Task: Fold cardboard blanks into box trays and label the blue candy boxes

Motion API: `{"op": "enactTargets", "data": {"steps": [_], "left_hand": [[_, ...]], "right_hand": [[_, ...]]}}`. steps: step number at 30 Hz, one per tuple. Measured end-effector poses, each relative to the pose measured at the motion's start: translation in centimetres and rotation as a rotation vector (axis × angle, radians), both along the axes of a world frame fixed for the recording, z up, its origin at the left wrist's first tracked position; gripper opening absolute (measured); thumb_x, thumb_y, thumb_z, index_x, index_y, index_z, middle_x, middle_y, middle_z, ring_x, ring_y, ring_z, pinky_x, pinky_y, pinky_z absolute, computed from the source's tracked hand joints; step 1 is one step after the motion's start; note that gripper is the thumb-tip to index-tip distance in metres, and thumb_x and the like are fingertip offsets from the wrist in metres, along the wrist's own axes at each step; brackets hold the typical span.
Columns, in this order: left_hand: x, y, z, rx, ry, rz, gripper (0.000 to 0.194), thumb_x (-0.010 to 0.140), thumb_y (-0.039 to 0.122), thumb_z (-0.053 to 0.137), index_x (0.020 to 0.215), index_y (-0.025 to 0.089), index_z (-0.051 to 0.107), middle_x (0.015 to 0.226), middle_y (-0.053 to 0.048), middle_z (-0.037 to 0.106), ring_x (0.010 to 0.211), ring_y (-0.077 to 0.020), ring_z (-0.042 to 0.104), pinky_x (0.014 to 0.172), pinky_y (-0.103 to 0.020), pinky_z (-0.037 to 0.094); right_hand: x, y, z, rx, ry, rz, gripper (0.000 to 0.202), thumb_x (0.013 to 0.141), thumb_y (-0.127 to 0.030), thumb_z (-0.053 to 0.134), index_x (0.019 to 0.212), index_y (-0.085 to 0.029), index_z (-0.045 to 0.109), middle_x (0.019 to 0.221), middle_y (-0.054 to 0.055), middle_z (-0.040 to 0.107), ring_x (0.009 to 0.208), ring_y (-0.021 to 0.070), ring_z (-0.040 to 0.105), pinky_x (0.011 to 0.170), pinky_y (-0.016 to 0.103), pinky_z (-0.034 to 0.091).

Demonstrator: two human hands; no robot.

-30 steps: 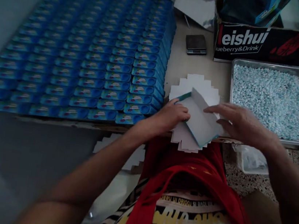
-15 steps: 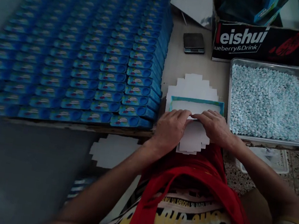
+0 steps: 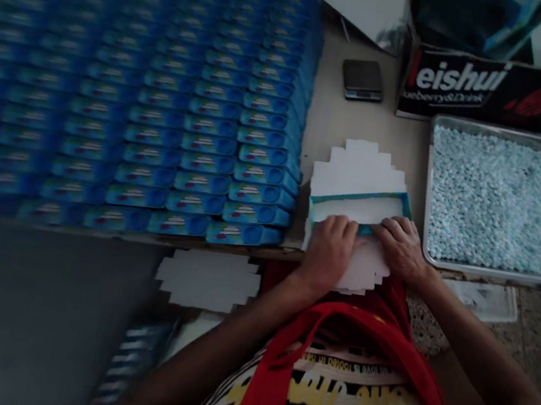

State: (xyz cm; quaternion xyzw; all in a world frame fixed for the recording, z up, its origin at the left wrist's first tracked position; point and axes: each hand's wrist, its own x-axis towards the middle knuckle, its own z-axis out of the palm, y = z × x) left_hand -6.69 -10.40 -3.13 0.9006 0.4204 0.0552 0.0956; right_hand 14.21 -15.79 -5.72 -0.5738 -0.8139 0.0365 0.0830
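In front of me at the table edge is a partly folded cardboard box [image 3: 360,194], white inside with a blue rim along its far and right sides. My left hand [image 3: 331,250] has its fingers curled over the near wall at the left. My right hand [image 3: 402,250] grips the same wall near the right corner, with the thumb side hidden. Flat white stepped-edge cardboard blanks [image 3: 360,169] lie under the box and stick out behind it and toward my lap.
Rows of blue printed boxes [image 3: 208,148] fill the left of the table. At right stands a metal tray [image 3: 491,271] of pale blue pellets [image 3: 490,198], with a black carton [image 3: 494,92] behind. A small dark scale [image 3: 362,80] lies beyond the box. Another white blank [image 3: 208,279] lies below the table edge.
My hands have moved apart along the near wall, which now shows a strip of blue between them. The box has turned slightly, and the whole view has shifted a little.
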Motion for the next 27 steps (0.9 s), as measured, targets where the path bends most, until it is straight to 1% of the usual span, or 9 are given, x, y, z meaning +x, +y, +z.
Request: {"op": "enactTargets", "data": {"steps": [3, 6, 11, 17, 18, 20, 23, 25, 27], "left_hand": [[0.6, -1.4, -1.2, -0.039, 0.066, -0.022, 0.023, 0.107, 0.031, 0.051, 0.122, 0.018, 0.064, 0.114, -0.014, 0.066, 0.105, -0.031, 0.058, 0.089, -0.047, 0.048], [1.0, -0.7, -2.2, -0.05, 0.067, -0.013, 0.023, 0.108, 0.034, 0.048, 0.116, 0.019, 0.063, 0.114, -0.014, 0.065, 0.11, -0.0306, 0.059, 0.087, -0.046, 0.049], [0.9, 1.1, -2.0, -0.069, 0.109, -0.059, 0.018, 0.108, 0.028, 0.049, 0.115, 0.019, 0.062, 0.112, -0.012, 0.068, 0.112, -0.0285, 0.063, 0.085, -0.041, 0.052], [0.8, 2.1, -2.0, -0.102, 0.117, -0.07, 0.019, 0.105, 0.034, 0.059, 0.114, 0.018, 0.063, 0.112, -0.013, 0.07, 0.111, -0.0289, 0.067, 0.082, -0.04, 0.055], [0.6, 1.9, -2.0, -0.08, 0.105, -0.086, 0.016, 0.104, 0.032, 0.059, 0.113, 0.019, 0.064, 0.111, -0.012, 0.071, 0.11, -0.0287, 0.068, 0.081, -0.04, 0.056], [-0.2, 1.3, -1.8, 0.04, 0.013, -0.135, 0.013, 0.103, 0.026, 0.061, 0.115, 0.02, 0.065, 0.112, -0.011, 0.071, 0.109, -0.0271, 0.068, 0.085, -0.04, 0.058], [-1.9, 0.5, -1.4, 0.364, -0.291, -0.174, 0.025, 0.1, 0.022, 0.067, 0.125, 0.025, 0.064, 0.12, -0.011, 0.072, 0.119, -0.0268, 0.066, 0.105, -0.045, 0.054], [-2.4, 1.1, -1.0, 0.521, -0.495, -0.114, 0.025, 0.099, 0.023, 0.068, 0.123, 0.028, 0.065, 0.117, -0.01, 0.072, 0.12, -0.0269, 0.065, 0.111, -0.048, 0.051], [-1.6, 3.1, -0.6, 0.507, -0.567, 0.007, 0.017, 0.1, 0.024, 0.066, 0.117, 0.028, 0.067, 0.112, -0.01, 0.072, 0.116, -0.0269, 0.066, 0.109, -0.049, 0.051]], "right_hand": [[-0.4, 0.4, 0.7, 0.002, -0.073, -0.007, 0.021, 0.107, -0.028, 0.05, 0.106, -0.022, 0.07, 0.107, 0.009, 0.071, 0.101, 0.0286, 0.056, 0.086, 0.044, 0.04], [-0.8, 0.9, 0.9, 0.007, -0.096, -0.044, 0.023, 0.108, -0.036, 0.049, 0.095, -0.027, 0.065, 0.097, 0.008, 0.07, 0.093, 0.03, 0.058, 0.081, 0.046, 0.039], [-1.2, 1.7, 1.5, -0.031, -0.115, -0.044, 0.022, 0.107, -0.037, 0.047, 0.091, -0.028, 0.06, 0.092, 0.007, 0.067, 0.091, 0.031, 0.06, 0.079, 0.046, 0.041], [-0.6, 2.3, 1.4, -0.065, -0.111, -0.013, 0.011, 0.103, -0.03, 0.054, 0.104, -0.022, 0.061, 0.102, 0.006, 0.066, 0.097, 0.0275, 0.061, 0.077, 0.039, 0.042], [-0.3, 2.2, 1.4, -0.072, -0.108, 0.006, 0.008, 0.101, -0.025, 0.055, 0.105, -0.022, 0.062, 0.103, 0.006, 0.067, 0.097, 0.027, 0.062, 0.076, 0.039, 0.043], [0.4, 1.9, 2.0, -0.099, -0.091, 0.047, 0.021, 0.096, -0.01, 0.053, 0.105, -0.024, 0.066, 0.101, 0.006, 0.07, 0.097, 0.0254, 0.064, 0.077, 0.038, 0.046], [2.2, 1.3, 4.8, -0.063, -0.052, 0.062, 0.045, 0.088, 0.004, 0.048, 0.112, -0.024, 0.073, 0.095, 0.005, 0.074, 0.092, 0.0233, 0.066, 0.078, 0.037, 0.051], [4.2, 2.0, 8.3, 0.074, -0.078, -0.013, 0.051, 0.09, 0.003, 0.047, 0.123, -0.023, 0.074, 0.095, 0.007, 0.076, 0.09, 0.0234, 0.066, 0.076, 0.037, 0.051], [7.1, 4.5, 12.9, 0.247, -0.153, -0.146, 0.051, 0.093, 0.001, 0.046, 0.127, -0.023, 0.075, 0.094, 0.009, 0.076, 0.088, 0.0235, 0.066, 0.074, 0.037, 0.05]]}}
